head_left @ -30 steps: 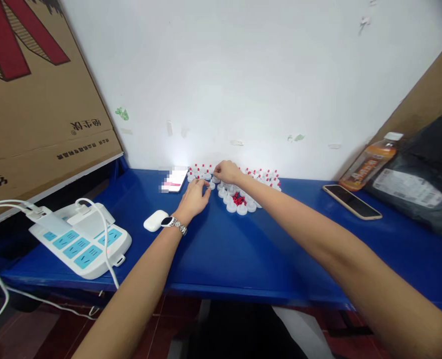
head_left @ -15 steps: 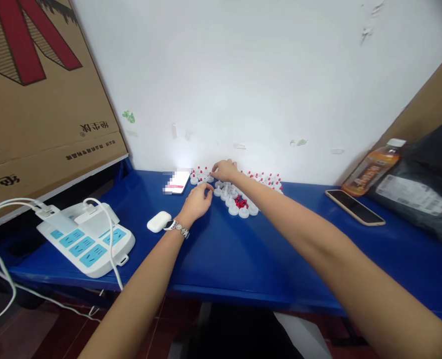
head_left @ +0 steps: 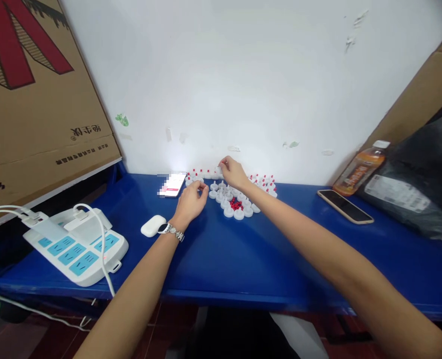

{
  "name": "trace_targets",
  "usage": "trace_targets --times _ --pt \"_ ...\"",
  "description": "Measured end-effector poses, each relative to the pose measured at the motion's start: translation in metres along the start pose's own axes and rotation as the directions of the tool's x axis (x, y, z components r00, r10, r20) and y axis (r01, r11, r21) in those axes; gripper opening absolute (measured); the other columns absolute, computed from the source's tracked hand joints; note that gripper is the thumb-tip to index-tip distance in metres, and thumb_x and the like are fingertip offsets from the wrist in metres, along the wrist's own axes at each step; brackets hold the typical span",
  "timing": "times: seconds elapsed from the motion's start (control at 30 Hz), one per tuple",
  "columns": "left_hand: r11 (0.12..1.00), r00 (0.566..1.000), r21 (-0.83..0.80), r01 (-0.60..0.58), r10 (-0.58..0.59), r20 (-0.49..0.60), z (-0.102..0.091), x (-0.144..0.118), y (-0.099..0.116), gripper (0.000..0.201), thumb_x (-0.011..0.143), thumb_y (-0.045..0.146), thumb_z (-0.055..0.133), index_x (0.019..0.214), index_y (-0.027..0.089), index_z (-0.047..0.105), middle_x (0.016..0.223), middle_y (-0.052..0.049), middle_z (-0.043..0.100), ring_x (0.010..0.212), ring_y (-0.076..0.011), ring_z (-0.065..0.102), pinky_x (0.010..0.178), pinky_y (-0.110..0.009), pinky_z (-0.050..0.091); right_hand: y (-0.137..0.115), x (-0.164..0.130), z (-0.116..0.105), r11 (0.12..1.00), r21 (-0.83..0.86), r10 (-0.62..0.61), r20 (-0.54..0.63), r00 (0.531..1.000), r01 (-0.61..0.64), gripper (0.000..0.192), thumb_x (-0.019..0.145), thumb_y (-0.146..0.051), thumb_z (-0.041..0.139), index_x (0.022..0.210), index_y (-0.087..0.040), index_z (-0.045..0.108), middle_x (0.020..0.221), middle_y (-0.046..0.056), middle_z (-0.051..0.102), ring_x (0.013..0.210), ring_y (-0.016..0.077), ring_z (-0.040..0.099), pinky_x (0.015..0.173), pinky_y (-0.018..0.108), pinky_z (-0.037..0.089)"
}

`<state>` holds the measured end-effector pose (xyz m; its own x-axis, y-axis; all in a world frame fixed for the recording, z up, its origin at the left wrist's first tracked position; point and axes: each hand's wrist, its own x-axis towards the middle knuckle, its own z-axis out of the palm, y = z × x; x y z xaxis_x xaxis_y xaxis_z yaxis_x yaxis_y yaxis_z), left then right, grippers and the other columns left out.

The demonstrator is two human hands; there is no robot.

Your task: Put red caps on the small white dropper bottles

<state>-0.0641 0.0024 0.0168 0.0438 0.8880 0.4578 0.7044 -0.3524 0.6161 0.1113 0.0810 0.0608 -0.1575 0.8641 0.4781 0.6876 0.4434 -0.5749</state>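
A cluster of small white caps [head_left: 239, 213], several with red tips, lies on the blue table [head_left: 243, 259] against the wall, around a little pile of loose red pieces [head_left: 236, 204]. My right hand [head_left: 235, 173] hovers over the cluster's back edge, its fingertips pinched on one white cap [head_left: 218, 171]. My left hand [head_left: 191, 199], with a watch on the wrist, rests just left of the cluster. Its thumb and fingers are curled together, and anything between them is too small to make out.
A lit phone [head_left: 173, 183] lies left of the caps, and a white earbud case [head_left: 152, 225] sits near my left wrist. A power strip [head_left: 75, 245] with cables is at the left edge under a cardboard box [head_left: 37, 109]. To the right are a dark phone [head_left: 344, 206], a drink bottle [head_left: 359, 167] and a black bag [head_left: 419, 194].
My right hand has lifted slightly and shifted toward the wall with a cap pinched. My left hand went from lying flat over the caps to curled, pulled back a little.
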Motion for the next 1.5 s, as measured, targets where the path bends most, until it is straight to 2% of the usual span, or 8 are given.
trace_targets --times 0.1,0.17,0.33,0.47,0.7,1.0,1.17,1.5 --pt "1.0 0.999 -0.013 -0.024 0.023 -0.021 0.002 -0.003 0.011 0.029 0.096 0.045 0.047 0.093 0.021 0.064 0.078 -0.003 0.069 0.065 -0.0165 0.059 0.062 -0.028 0.041 0.007 -0.03 -0.02 0.959 0.285 -0.015 -0.006 1.0 0.016 0.027 0.1 -0.035 0.036 0.11 -0.019 0.055 0.101 0.004 0.066 0.071 0.0137 0.066 0.069 0.027 0.049" --pt "0.999 0.999 -0.031 -0.043 0.042 -0.032 0.003 -0.003 0.02 0.032 0.098 0.046 0.045 0.09 0.021 0.064 0.077 -0.002 0.068 0.068 -0.0166 0.06 0.065 -0.028 0.042 0.013 -0.05 -0.03 0.933 0.358 -0.017 -0.009 1.0 0.019 0.031 0.1 -0.039 0.037 0.113 -0.02 0.057 0.104 0.005 0.066 0.065 0.0115 0.065 0.065 0.026 0.049" --pt "0.981 0.978 -0.053 -0.187 0.191 0.078 0.014 0.006 0.048 0.034 0.099 0.046 0.042 0.09 0.02 0.061 0.076 -0.002 0.066 0.069 -0.017 0.058 0.065 -0.029 0.041 0.024 -0.086 -0.046 0.963 0.238 -0.115 -0.061 0.992 0.126 0.027 0.088 -0.032 0.06 0.11 -0.018 0.07 0.099 0.006 0.072 0.078 0.0161 0.063 0.075 0.03 0.049" --pt "0.96 0.937 -0.035 -0.277 0.278 0.209 0.03 0.015 0.061 0.032 0.1 0.045 0.04 0.086 0.021 0.055 0.078 -0.002 0.063 0.068 -0.0173 0.056 0.062 -0.03 0.038 0.023 -0.095 -0.048 0.963 0.208 -0.159 -0.08 0.984 0.172 0.029 0.084 -0.02 0.059 0.11 -0.018 0.07 0.105 0.006 0.073 0.082 0.0169 0.063 0.078 0.031 0.05" --pt "0.916 0.901 -0.014 -0.401 0.397 0.176 0.039 0.014 0.059 0.031 0.105 0.039 0.029 0.089 0.022 0.049 0.093 -0.006 0.058 0.082 -0.019 0.056 0.075 -0.032 0.043 0.018 -0.102 -0.052 0.973 0.154 -0.161 -0.076 0.984 0.172 0.025 0.085 -0.02 0.06 0.108 -0.019 0.069 0.095 0.004 0.072 0.073 0.0153 0.06 0.074 0.029 0.049" --pt "0.954 0.954 -0.023 -0.299 0.3 0.013 0.048 0.014 0.072 0.032 0.104 0.033 0.031 0.077 0.021 0.043 0.073 -0.001 0.054 0.067 -0.016 0.051 0.066 -0.03 0.036 0.009 -0.096 -0.057 0.972 0.019 -0.233 -0.078 0.969 0.235 0.021 0.088 -0.012 0.052 0.1 -0.019 0.068 0.101 0.006 0.07 0.086 0.0174 0.064 0.084 0.029 0.048" --pt "0.973 0.978 -0.102 -0.208 0.207 -0.014 0.052 0.014 0.079 0.034 0.103 0.033 0.033 0.071 0.021 0.04 0.062 0.002 0.049 0.058 -0.0137 0.045 0.06 -0.03 0.03 0.007 -0.096 -0.056 0.967 -0.069 -0.252 -0.079 0.964 0.247 0.021 0.09 -0.01 0.049 0.098 -0.019 0.067 0.106 0.008 0.068 0.095 0.0197 0.064 0.087 0.031 0.048" --pt "0.984 0.998 -0.173 -0.045 0.037 -0.05 0.053 0.017 0.081 0.039 0.099 0.032 0.036 0.066 0.018 0.049 0.062 -0.001 0.057 0.06 -0.0143 0.049 0.057 -0.028 0.03 -0.002 -0.095 -0.053 0.965 -0.139 -0.237 -0.088 0.967 0.224 0.021 0.092 -0.01 0.048 0.097 -0.018 0.066 0.106 0.01 0.065 0.099 0.0221 0.062 0.088 0.034 0.048"
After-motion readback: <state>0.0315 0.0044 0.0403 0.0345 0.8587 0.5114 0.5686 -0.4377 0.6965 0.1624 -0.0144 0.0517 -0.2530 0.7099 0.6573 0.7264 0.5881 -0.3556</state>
